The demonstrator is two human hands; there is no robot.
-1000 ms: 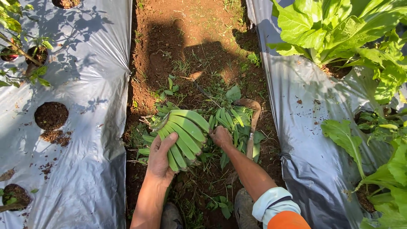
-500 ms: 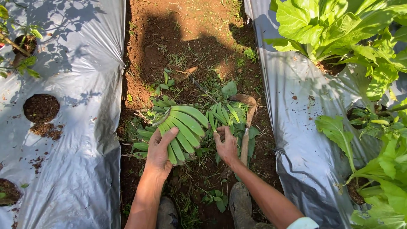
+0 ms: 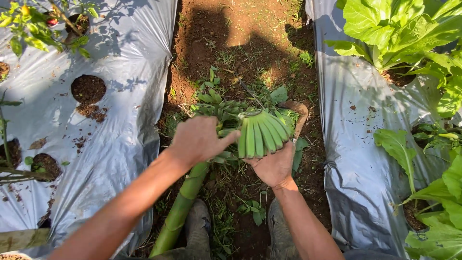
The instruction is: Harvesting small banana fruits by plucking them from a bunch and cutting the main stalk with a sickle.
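Two silver plastic mulch sheets flank bare soil furrow; leafy green plants in holes at right sheet.

Thick green banana stalk now raised out of weeds, slanting up from near boots; second ago whole bunch lay flat on ground.

Green banana cluster lifted, tipped fingers-up, apart from soil.

Left hand clenched over stalk top beside cluster; earlier flat on fruit.

Right hand cupping cluster from beneath, gripping it.

Curved wooden-handled tool lying behind, untouched.
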